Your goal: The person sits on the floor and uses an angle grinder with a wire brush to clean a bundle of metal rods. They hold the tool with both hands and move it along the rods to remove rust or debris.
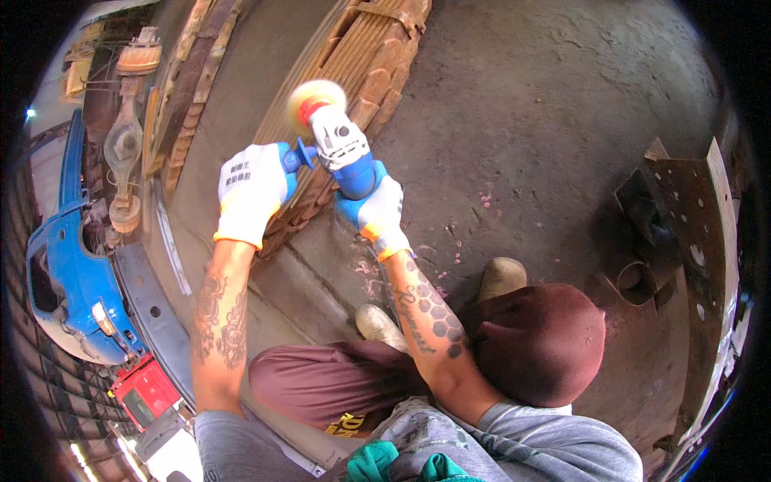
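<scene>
An angle grinder [337,138] with a white head and blue body is in both my hands. My left hand [250,186], in a white and blue glove, is closed around its blue side handle. My right hand [381,210], gloved the same way, wraps the blue body. The round disc [318,103] at the far end is pale and blurred, with red at its middle. It lies over or against a stack of rusty leaf springs [385,60] on the floor; whether it touches them I cannot tell.
More rusty leaf springs [186,96] and an axle [124,140] lie to the left, near a blue truck cab [76,281]. A thin metal strip [171,245] is on the floor. A perforated steel beam [699,209] and a bracket with a round tube [638,281] stand at the right.
</scene>
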A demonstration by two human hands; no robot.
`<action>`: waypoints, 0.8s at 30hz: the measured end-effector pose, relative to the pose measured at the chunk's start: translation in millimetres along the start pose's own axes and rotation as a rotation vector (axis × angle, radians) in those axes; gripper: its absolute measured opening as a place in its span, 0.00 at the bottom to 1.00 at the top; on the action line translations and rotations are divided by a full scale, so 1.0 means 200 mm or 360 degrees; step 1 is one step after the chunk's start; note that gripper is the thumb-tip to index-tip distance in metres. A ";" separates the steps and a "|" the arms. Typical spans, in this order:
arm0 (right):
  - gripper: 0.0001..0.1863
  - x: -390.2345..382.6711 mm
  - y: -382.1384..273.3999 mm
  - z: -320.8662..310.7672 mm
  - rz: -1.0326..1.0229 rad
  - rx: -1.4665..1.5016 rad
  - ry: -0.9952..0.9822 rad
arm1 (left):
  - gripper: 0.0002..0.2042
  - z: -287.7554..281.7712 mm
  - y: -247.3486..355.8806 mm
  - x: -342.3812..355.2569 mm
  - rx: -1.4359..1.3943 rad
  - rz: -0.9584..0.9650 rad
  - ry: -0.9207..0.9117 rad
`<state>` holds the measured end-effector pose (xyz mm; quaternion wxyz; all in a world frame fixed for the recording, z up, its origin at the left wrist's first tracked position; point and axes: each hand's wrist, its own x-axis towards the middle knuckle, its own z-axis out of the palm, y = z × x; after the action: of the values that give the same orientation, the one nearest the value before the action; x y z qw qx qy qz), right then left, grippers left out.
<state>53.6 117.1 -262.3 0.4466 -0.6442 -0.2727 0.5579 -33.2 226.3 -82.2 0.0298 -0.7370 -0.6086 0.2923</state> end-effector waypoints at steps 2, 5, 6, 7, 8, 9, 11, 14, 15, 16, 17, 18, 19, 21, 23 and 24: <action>0.28 0.03 -0.02 -0.01 0.0012 -0.0012 0.0031 | 0.10 -0.04 0.02 0.02 0.0010 0.0029 -0.0001; 0.28 0.04 -0.05 -0.02 0.0006 -0.0027 0.0054 | 0.10 -0.07 0.04 0.05 0.0057 0.0011 -0.0036; 0.28 0.04 -0.06 -0.03 0.0000 -0.0031 0.0058 | 0.10 -0.07 0.04 0.05 0.0063 0.0003 -0.0033; 0.28 0.04 -0.06 -0.03 -0.0004 -0.0001 0.0065 | 0.10 -0.07 0.05 0.06 0.0068 0.0002 -0.0031; 0.27 0.05 -0.05 -0.03 -0.0008 0.0030 0.0073 | 0.10 -0.08 0.05 0.07 0.0088 0.0029 -0.0017; 0.27 0.05 -0.05 -0.04 -0.0012 0.0061 0.0080 | 0.09 -0.09 0.06 0.08 0.0109 0.0056 -0.0003; 0.27 0.07 -0.07 -0.03 -0.0003 0.0032 0.0078 | 0.09 -0.12 0.06 0.09 0.0131 0.0080 0.0019; 0.27 0.06 -0.08 -0.02 0.0032 0.0023 0.0066 | 0.09 -0.12 0.05 0.09 0.0130 0.0095 0.0030; 0.27 0.05 -0.08 -0.01 0.0047 0.0026 0.0060 | 0.09 -0.11 0.04 0.09 0.0134 0.0098 0.0031; 0.27 0.05 -0.09 -0.01 0.0069 0.0024 0.0054 | 0.09 -0.11 0.04 0.10 0.0138 0.0100 0.0031; 0.28 0.05 -0.10 -0.01 0.0090 0.0022 0.0047 | 0.09 -0.12 0.04 0.10 0.0152 0.0103 0.0024; 0.28 0.06 -0.10 0.00 0.0112 0.0020 0.0039 | 0.09 -0.13 0.04 0.11 0.0166 0.0105 0.0016; 0.28 0.05 -0.10 0.00 0.0115 0.0031 0.0032 | 0.08 -0.12 0.04 0.10 0.0179 0.0108 0.0003; 0.28 0.03 -0.08 0.01 0.0121 0.0051 0.0017 | 0.08 -0.10 0.03 0.10 0.0193 0.0146 0.0023; 0.28 0.04 -0.09 0.01 0.0128 0.0059 0.0033 | 0.09 -0.11 0.03 0.10 0.0189 0.0151 0.0015; 0.28 0.04 -0.09 0.00 0.0131 0.0063 0.0041 | 0.10 -0.12 0.03 0.11 0.0180 0.0139 -0.0006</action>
<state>57.0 131.6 -250.1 0.4393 -0.6530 -0.2291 0.5728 -14.2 252.0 -74.3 0.0576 -0.7594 -0.5585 0.3287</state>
